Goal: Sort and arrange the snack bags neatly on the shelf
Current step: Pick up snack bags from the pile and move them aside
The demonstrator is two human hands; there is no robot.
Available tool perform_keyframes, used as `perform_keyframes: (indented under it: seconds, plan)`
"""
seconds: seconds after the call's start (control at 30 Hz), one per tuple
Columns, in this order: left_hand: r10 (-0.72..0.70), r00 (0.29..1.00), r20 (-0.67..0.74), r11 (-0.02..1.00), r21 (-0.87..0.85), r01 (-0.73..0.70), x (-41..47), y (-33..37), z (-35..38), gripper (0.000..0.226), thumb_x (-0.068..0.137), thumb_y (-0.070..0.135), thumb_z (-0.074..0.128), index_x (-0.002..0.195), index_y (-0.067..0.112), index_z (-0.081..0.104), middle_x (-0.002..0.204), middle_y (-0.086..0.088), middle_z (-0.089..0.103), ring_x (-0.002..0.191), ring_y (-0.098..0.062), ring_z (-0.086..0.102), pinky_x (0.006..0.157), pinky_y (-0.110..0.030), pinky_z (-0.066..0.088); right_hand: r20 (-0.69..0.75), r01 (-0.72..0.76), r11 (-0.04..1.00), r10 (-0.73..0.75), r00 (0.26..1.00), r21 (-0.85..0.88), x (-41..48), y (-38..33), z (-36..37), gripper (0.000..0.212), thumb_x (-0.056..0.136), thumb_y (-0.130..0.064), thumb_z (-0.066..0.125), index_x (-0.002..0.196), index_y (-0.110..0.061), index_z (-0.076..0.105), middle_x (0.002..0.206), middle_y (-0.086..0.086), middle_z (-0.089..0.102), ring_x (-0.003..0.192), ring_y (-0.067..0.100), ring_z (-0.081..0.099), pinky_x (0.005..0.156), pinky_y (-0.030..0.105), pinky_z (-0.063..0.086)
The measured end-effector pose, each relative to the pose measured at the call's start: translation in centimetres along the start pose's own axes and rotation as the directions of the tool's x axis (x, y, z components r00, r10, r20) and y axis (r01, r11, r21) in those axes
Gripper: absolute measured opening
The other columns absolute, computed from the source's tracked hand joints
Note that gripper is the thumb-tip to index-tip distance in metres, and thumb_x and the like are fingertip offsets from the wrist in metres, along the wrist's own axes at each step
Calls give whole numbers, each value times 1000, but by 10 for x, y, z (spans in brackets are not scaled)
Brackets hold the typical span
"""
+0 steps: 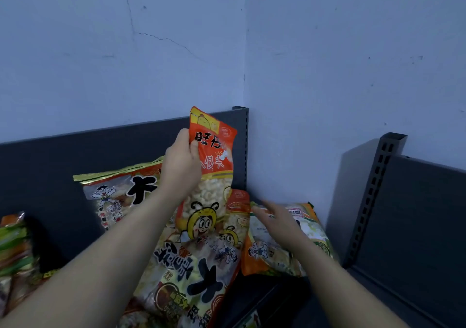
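**Now: small orange bag held high, slot wanted**

Right, the left grip (181,161) is pinching the small orange bag (214,173) near its top edge, thumb on the front. The bag hangs upright at centre frame, clear of the pile and in front of the shelf's dark back panel (50,156). The right grip (277,220) is released, fingers straight and a bit blurred, over the pale bag (287,249) at centre right. Whether it touches that bag, I can't tell. Just behind the held bag peeks a matching orange bag (238,207), near the corner post (243,146). Two large packs crowd the middle: the big leaning bag (118,194) against the back panel and the big lying bag (199,282) toward the bottom. Green bags (15,247) sit at lower left.

My read is that this is the sorting step, like going with like. To do it well, bring the held bag down beside its twin near the post. Keep it face forward and base first, so the loose contents settle and it stands. The free grip should steady or nudge the pale bag to open a gap. Pinching only the top lets the bag swing, so lower it slowly.
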State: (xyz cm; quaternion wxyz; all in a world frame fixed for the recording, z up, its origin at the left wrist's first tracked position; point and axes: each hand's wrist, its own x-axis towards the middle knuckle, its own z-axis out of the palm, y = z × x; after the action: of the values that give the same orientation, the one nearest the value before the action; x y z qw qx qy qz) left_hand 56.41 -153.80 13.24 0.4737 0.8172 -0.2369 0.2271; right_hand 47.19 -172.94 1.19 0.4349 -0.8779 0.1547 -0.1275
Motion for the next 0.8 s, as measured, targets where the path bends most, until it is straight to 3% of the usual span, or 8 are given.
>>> perform_keyframes:
  seconds: [0.13, 0.27, 0.33, 0.4, 0.57, 0.67, 0.73, 0.8]
  plan:
    - [-13, 998, -55, 999, -49, 10, -10, 5, -18, 23, 106, 23, 33, 106, 7, 49, 86, 1, 57, 69, -11, 53, 60, -32, 47, 138, -30, 903, -32, 990, 428, 3, -32, 25, 80, 71, -76, 60, 135, -29, 55, 139, -6, 54, 127, 15, 51, 109, 40, 38]
    - [-24, 996, -85, 1000, -20, 22, -21, 1, -40, 24, 106, 23, 31, 108, 6, 48, 91, -4, 59, 77, -18, 57, 65, -37, 50, 234, -54, 770, -126, 964, 636, 7, -56, 49, 58, 77, -59, 70, 121, -22, 64, 123, -1, 67, 117, 19, 61, 108, 43, 42]
    - [-52, 994, -93, 999, 9, 53, -26, -6, -52, 23, 106, 24, 31, 108, 7, 46, 87, 3, 56, 73, -8, 54, 60, -23, 48, 244, -5, 768, -197, 949, 640, 3, -70, 60, 37, 88, -45, 65, 115, -20, 67, 117, 10, 69, 111, 31, 64, 101, 50, 48]
    - [-84, 993, -83, 995, 50, 89, -32, -15, -68, 20, 106, 24, 31, 109, 8, 43, 85, 7, 54, 69, -5, 53, 52, -14, 43, 239, 36, 756, -251, 938, 654, -3, -83, 71, 29, 90, -38, 63, 111, -19, 67, 112, 13, 70, 104, 31, 66, 91, 48, 55]
    - [-193, 981, 12, 914, 367, 176, -64, -41, -122, 39, 98, 48, 42, 123, 18, 39, 102, 7, 58, 85, -16, 61, 72, -36, 54, 212, 152, 743, -371, 904, 651, -10, -118, 100, 14, 96, -27, 58, 89, -20, 68, 78, -7, 72, 76, 15, 69, 64, 27, 53]
    - [-247, 969, 1, 766, 613, 194, -88, -54, -159, 50, 92, 64, 41, 111, 18, 44, 95, 3, 61, 82, -20, 62, 69, -36, 53, 218, 222, 758, -433, 875, 614, -22, -153, 121, 11, 97, -32, 56, 101, -27, 66, 92, -5, 74, 84, 11, 71, 65, 25, 57]
    - [-256, 966, -39, 686, 697, 210, -101, -60, -188, 53, 90, 68, 41, 104, 17, 45, 90, 1, 60, 80, -21, 60, 66, -36, 52, 225, 291, 769, -487, 844, 569, -31, -176, 141, 39, 91, -53, 56, 119, -27, 60, 107, 0, 70, 98, 17, 68, 83, 40, 58]
    - [-259, 962, -80, 623, 748, 230, -112, -66, -218, 55, 88, 70, 40, 101, 16, 45, 88, -1, 59, 79, -21, 59, 67, -37, 52, 274, 344, 789, -528, 804, 509, -42, -199, 161, 65, 80, -69, 53, 127, -24, 54, 107, 11, 67, 97, 25, 67, 87, 50, 55]
